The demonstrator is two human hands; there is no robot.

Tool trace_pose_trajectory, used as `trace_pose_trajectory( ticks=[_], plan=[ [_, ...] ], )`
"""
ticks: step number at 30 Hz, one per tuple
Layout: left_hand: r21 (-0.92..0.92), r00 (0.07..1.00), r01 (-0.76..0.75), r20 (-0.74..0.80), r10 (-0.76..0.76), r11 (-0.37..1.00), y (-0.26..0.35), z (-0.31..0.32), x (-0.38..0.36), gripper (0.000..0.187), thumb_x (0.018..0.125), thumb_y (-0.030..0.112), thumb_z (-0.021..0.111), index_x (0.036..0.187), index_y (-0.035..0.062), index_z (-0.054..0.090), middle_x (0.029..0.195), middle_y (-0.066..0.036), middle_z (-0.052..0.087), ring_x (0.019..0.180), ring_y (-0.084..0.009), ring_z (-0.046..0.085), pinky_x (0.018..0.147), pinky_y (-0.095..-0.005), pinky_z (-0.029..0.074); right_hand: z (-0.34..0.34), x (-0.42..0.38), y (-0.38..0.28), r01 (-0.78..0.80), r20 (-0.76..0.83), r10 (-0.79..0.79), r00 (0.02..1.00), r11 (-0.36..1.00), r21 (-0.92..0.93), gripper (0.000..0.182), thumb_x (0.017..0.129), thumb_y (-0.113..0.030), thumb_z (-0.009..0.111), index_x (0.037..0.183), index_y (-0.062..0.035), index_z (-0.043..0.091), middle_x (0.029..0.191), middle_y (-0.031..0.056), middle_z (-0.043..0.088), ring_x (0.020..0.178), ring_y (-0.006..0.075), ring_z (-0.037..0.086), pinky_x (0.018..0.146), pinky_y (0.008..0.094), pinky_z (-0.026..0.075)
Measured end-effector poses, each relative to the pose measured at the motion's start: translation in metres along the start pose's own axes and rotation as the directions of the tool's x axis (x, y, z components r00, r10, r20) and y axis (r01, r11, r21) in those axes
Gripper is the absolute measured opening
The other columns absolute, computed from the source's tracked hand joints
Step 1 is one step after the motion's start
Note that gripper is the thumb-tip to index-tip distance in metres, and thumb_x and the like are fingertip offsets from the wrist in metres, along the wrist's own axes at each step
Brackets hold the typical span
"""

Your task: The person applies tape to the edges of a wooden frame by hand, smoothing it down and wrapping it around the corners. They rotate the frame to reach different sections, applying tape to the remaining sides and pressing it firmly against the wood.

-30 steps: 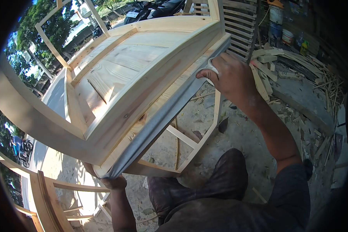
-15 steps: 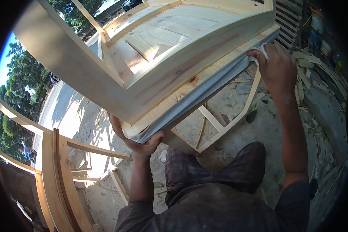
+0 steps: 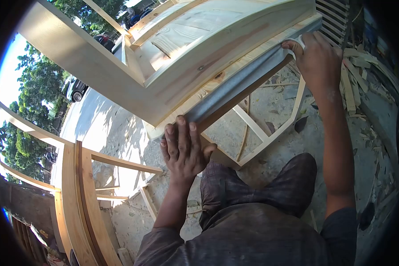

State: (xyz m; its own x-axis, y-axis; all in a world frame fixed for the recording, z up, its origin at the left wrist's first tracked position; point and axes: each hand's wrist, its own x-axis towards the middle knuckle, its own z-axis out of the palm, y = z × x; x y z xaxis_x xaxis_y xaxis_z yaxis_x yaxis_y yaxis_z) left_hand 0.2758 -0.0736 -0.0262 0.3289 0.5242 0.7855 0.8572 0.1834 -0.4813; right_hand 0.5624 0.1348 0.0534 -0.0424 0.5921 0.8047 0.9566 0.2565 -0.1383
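Note:
A long, thin grey strip (image 3: 241, 91), cloth-like or perhaps sandpaper, lies along the front edge of a pale wooden furniture frame (image 3: 195, 73). At the far right end, my right hand (image 3: 318, 60) is closed around the strip, with its pale, folded end between thumb and fingers. Toward the near left corner, my left hand (image 3: 181, 150) lies with straight fingers, the tips against the strip and the frame's edge. Its thumb points out to the side and nothing is gripped in it.
Another curved wooden frame (image 3: 68, 190) stands at the left. Angled wooden legs (image 3: 266, 139) extend below the work piece over a dusty floor. Wood offcuts (image 3: 357, 82) are piled at the right near a slatted panel (image 3: 334, 17). A parked car (image 3: 75, 88) is on the road beyond.
My left hand has let go of the strip's end at the corner and now rests flat on the strip, fingers straight. My right hand keeps its hold. The view has shifted slightly.

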Motion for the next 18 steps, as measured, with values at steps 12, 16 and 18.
trace_pose_trajectory(
  ticks=[12,16,18],
  plan=[
    [-0.127,0.967,-0.162,0.176,0.183,0.979,0.075,0.014,0.139,0.061,0.102,0.045,0.048,0.152,0.0091,0.048,0.166,-0.007,0.032,0.155,-0.0277,0.024,0.127,-0.052,0.013,-0.013,0.01,0.007,0.012,0.15,-0.037,0.988,0.987,0.161,0.043,0.094,-0.046,0.069,0.094,-0.0028,0.074,0.097,0.015,0.072,0.094,0.0306,0.071,0.096,0.0546,0.044],
    [-0.079,0.965,-0.258,0.015,0.26,0.963,0.116,0.051,0.189,0.057,0.102,0.035,0.049,0.15,0.0059,0.049,0.164,-0.011,0.035,0.155,-0.0314,0.024,0.127,-0.0557,0.013,-0.012,0.014,0.025,0.06,0.163,-0.099,0.982,0.973,0.225,0.036,0.091,-0.037,0.069,0.097,-0.001,0.072,0.099,0.0172,0.072,0.094,0.0332,0.072,0.091,0.0534,0.048],
    [-0.091,0.974,-0.226,-0.023,0.225,0.97,0.13,0.059,0.201,0.053,0.1,0.031,0.051,0.146,0.0042,0.054,0.162,-0.013,0.037,0.155,-0.0321,0.024,0.126,-0.0569,0.013,-0.016,0.02,0.027,0.088,0.215,-0.139,0.967,0.969,0.231,0.034,0.09,-0.033,0.068,0.1,-0.0004,0.07,0.1,0.0179,0.071,0.094,0.0342,0.072,0.088,0.0529,0.049]
  ],
)
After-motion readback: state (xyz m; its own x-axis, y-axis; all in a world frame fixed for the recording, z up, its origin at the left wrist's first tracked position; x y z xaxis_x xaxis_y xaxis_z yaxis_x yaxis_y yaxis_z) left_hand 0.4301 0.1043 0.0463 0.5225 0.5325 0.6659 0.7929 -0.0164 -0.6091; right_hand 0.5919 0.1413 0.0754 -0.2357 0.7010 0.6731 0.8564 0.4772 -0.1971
